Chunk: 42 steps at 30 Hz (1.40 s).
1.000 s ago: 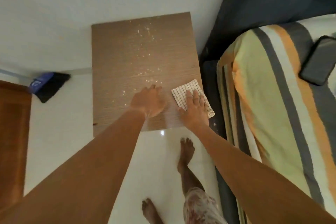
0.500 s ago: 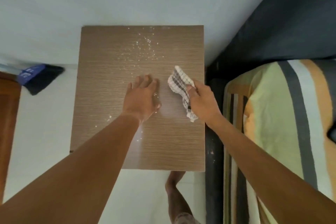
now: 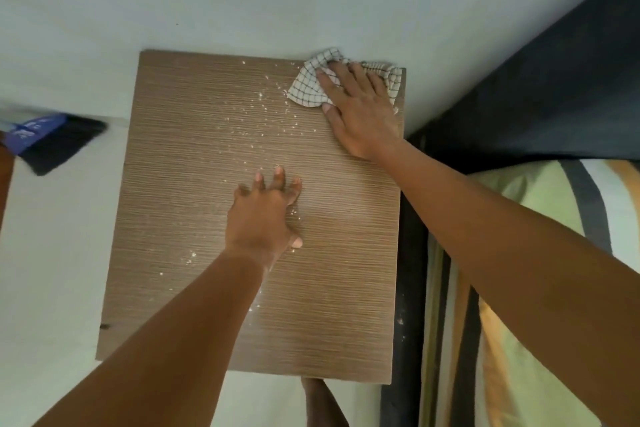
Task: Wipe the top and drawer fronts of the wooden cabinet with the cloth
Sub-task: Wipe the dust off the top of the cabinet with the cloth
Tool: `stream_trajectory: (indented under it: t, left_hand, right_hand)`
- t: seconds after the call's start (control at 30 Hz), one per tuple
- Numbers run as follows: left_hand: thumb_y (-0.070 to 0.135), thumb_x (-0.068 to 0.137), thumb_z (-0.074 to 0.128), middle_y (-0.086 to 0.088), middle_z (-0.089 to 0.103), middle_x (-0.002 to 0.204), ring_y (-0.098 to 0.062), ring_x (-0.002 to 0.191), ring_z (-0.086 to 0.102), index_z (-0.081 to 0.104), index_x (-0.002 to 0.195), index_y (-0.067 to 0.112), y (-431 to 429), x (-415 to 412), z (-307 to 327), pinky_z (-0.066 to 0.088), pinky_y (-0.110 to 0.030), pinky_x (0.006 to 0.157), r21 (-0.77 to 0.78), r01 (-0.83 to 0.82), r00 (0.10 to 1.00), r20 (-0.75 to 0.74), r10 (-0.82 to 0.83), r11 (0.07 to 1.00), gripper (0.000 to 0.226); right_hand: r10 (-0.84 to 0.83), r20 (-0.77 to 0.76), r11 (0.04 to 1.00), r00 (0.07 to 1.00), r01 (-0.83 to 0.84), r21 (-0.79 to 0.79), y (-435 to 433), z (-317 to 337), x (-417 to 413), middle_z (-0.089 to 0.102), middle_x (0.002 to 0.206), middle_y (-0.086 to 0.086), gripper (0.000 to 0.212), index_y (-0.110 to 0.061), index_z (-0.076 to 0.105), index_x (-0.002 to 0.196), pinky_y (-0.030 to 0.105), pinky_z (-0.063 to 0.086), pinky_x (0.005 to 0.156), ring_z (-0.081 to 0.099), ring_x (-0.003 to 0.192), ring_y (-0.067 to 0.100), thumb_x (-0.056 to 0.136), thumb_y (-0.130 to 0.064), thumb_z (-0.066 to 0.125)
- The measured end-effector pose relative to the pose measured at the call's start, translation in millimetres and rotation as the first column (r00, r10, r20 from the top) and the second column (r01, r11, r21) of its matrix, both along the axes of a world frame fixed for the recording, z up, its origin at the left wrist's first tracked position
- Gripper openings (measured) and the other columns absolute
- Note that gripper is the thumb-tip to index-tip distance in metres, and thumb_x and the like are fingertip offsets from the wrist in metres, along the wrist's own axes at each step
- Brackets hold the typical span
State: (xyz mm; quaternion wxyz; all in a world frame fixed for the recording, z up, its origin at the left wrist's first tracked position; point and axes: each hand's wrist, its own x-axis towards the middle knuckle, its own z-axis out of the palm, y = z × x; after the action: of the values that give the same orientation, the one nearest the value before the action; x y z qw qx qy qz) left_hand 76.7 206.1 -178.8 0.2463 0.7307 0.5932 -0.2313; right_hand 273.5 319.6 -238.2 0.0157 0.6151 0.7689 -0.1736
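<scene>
I look straight down on the brown wooden cabinet top [image 3: 180, 156], which stands against a pale wall. White crumbs and dust are scattered across its upper middle. A white cloth with a dark check pattern [image 3: 308, 87] lies bunched at the far right corner of the top. My right hand [image 3: 360, 111] presses flat on the cloth, fingers pointing toward the wall. My left hand [image 3: 266, 215] rests flat on the middle of the top with fingers spread, holding nothing. The drawer fronts are hidden from this angle.
A bed with a striped green, orange and grey cover [image 3: 540, 253] runs along the right, close to the cabinet, with a dark gap [image 3: 408, 253] between them. A blue and black brush head [image 3: 52, 139] lies on the floor at left. My bare foot [image 3: 322, 399] shows below the cabinet's near edge.
My right hand carried the cloth from the middle right of the top up to the far right corner and laid it flat. My left hand stayed on the middle of the top.
</scene>
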Motion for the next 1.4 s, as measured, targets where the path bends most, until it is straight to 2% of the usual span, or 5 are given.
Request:
stream_trajectory:
  t: [0.77,0.93,1.07,1.27,1.4]
  left_hand:
    - [0.065,0.080,0.068,-0.003,-0.017,0.168,-0.032,0.155,-0.008,-0.004,0.161,0.034,-35,-19,-16,-0.001,-0.074,0.113,0.036,0.160,0.987,-0.001,-0.160,0.987,0.113]
    - [0.048,0.085,0.070,-0.002,0.031,0.163,-0.027,0.154,0.017,0.046,0.150,0.027,-153,-65,-12,-0.007,-0.070,0.113,0.294,0.217,0.937,0.205,-0.283,0.931,0.073]
    - [0.055,0.094,0.056,0.003,0.025,0.166,-0.027,0.155,0.012,0.039,0.154,0.032,-225,-103,-5,-0.008,-0.071,0.113,0.162,0.337,0.934,0.068,-0.351,0.928,0.066]
    - [0.062,0.097,0.045,0.006,0.005,0.170,-0.031,0.155,0.011,0.016,0.160,0.036,-224,-100,11,-0.006,-0.075,0.112,-0.109,0.384,0.911,-0.120,-0.395,0.917,0.074]
    - [0.057,0.096,0.054,0.002,0.029,0.164,-0.034,0.149,0.029,0.038,0.154,0.036,-201,-93,22,0.015,-0.069,0.116,-0.235,0.341,0.924,-0.094,-0.371,0.910,0.064]
  right_hand:
    - [0.033,0.039,0.999,0.999,-0.034,0.004,-244,3,-12,0.008,0.171,-0.004,0.049,-0.047,0.013,0.158,0.049,0.008,0.125,0.007,0.157,0.027,0.109,-0.047,0.019]
    - [0.002,0.052,1.000,0.999,-0.001,-0.025,-357,5,-41,0.008,0.170,-0.004,0.050,-0.046,0.015,0.158,0.049,0.007,0.125,0.008,0.157,0.028,0.109,-0.045,0.023]
    - [-0.077,-0.033,0.996,0.996,0.076,-0.035,-424,11,-68,0.024,0.167,-0.003,0.048,-0.037,0.031,0.156,0.050,0.015,0.125,0.019,0.155,0.026,0.108,-0.038,0.027]
    - [-0.249,-0.239,0.958,0.938,0.275,0.081,-450,20,-97,0.060,0.144,0.004,0.040,-0.021,0.062,0.136,0.050,0.049,0.108,0.055,0.135,0.024,0.105,-0.017,0.037]
    - [-0.376,-0.441,0.921,0.815,0.383,-0.077,-455,38,-123,0.068,0.071,-0.016,0.030,-0.020,0.068,0.129,0.032,0.052,0.059,0.058,0.057,0.008,0.104,-0.017,0.052]
